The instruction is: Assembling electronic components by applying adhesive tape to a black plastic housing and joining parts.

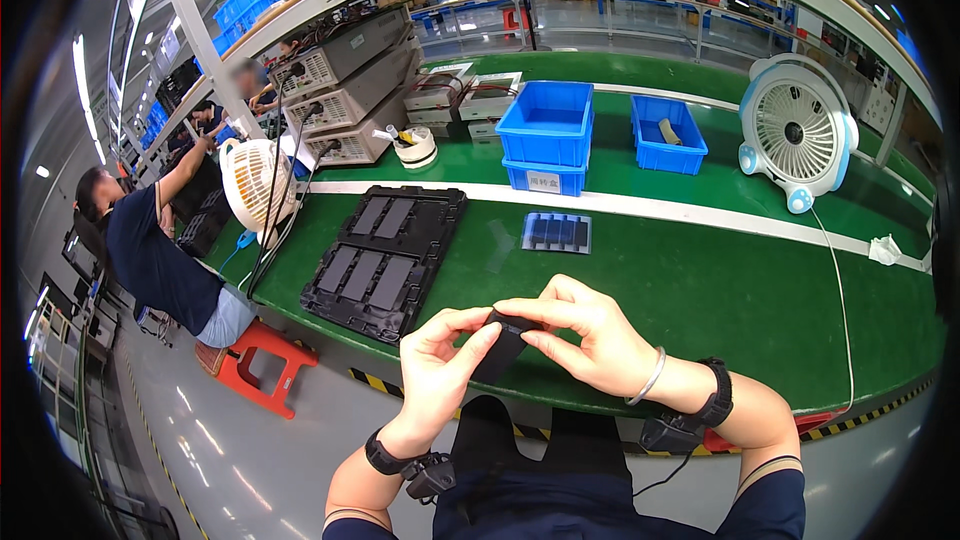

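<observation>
Between my two hands, just over the front edge of the green table (650,310), is a small black rectangular block (499,352). My left hand (440,360) pinches its top left side with thumb and forefinger. The fingertips of my right hand (590,340) press on its top right corner. Its exact kind is not clear, since my fingers cover part of it. Left of my hands lies a black plastic tray (424,252) holding several flat dark grey rectangular pieces (362,278). Beyond my hands is a light sheet with dark strips (556,232).
Two stacked blue bins (545,155) and a shallower blue bin (668,155) stand farther back. A white-and-blue fan (795,130) is at right, its cord crossing the table. Stacked grey machines (345,90) and another fan (257,185) stand left. A person (160,245) sits beyond.
</observation>
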{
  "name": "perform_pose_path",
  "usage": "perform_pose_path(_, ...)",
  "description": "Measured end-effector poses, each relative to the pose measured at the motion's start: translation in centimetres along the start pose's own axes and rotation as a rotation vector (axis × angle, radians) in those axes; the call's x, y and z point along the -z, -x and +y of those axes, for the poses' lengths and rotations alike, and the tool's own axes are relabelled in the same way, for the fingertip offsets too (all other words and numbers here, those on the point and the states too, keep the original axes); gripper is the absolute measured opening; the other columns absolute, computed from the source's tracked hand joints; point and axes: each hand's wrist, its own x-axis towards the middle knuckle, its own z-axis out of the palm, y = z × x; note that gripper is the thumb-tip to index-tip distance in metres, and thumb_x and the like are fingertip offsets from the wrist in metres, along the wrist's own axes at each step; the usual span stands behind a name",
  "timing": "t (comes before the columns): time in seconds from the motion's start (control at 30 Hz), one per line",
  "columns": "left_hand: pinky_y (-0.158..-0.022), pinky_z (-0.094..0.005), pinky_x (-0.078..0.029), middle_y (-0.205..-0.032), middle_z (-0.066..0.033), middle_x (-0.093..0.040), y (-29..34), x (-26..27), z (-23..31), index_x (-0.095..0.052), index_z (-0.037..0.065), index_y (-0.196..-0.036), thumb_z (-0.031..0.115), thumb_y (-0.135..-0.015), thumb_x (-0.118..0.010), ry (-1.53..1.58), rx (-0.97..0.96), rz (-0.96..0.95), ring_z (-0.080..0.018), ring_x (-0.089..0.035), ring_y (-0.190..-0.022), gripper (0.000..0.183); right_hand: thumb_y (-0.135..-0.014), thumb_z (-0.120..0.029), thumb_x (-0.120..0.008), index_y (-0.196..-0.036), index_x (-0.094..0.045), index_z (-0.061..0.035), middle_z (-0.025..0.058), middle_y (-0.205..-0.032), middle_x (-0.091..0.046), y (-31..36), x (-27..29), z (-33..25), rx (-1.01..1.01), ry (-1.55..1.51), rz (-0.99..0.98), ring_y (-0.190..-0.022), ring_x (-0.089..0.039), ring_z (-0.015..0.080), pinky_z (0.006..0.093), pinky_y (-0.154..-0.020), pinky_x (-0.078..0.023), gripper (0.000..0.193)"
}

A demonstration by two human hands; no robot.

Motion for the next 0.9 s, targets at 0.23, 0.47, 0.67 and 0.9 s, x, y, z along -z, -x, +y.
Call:
perform_pose_path(0.23,-0.077,-0.0233,-0.049,-0.092,-0.0075,-0.064,0.1,0.0,0.2,-0.062,-0.002,-0.1,-0.002,-0.082,-0.063,0.161,-0.041,0.0,-0.0118,-0.06,-0.083,0.019,-0.075,-0.006,-0.064,-0.109,-0.062,-0.0079,0.0082,-0.08,-0.058,0.0,0.5,-1.0,0.109,-0.014,0.037,-0.07,-0.059,0.0196,0.0291,-0.064,-0.048,0.034)
perform_pose_path(0.47,-0.078,-0.0242,-0.05,-0.093,-0.0075,-0.064,0.1,0.6,0.0,-0.061,0.0,-0.102,0.0,-0.082,-0.062,0.333,0.05,0.032,-0.012,-0.061,-0.084,0.02,-0.072,-0.002,-0.059,-0.089,-0.067,-0.0027,0.0079,-0.075,-0.063,0.0,1.7,-0.5,0.084,-0.126,0.05,-0.066,-0.062,0.0165,0.0262,-0.063,-0.05,0.018)
perform_pose_path(0.67,-0.081,-0.0241,-0.048,-0.094,-0.0069,-0.064,0.0,0.8,-0.2,-0.061,0.0,-0.102,0.001,-0.083,-0.063,0.376,0.121,0.018,-0.0111,-0.06,-0.086,0.019,-0.08,-0.005,-0.053,-0.111,-0.062,-0.0027,0.0139,-0.093,-0.064,-0.3,1.0,-0.2,0.098,-0.214,-0.028,-0.084,-0.061,0.0207,0.0298,-0.075,-0.048,0.032)
perform_pose_path(0.9,-0.078,-0.0239,-0.05,-0.093,-0.0071,-0.065,0.0,1.1,-0.4,-0.061,0.0,-0.102,0.0,-0.083,-0.062,0.368,0.138,0.035,-0.0107,-0.061,-0.083,0.019,-0.084,-0.006,-0.054,-0.093,-0.066,-0.0009,0.0091,-0.082,-0.064,0.0,1.2,0.2,0.053,-0.229,0.047,-0.069,-0.061,0.0148,0.0257,-0.065,-0.049,0.016)
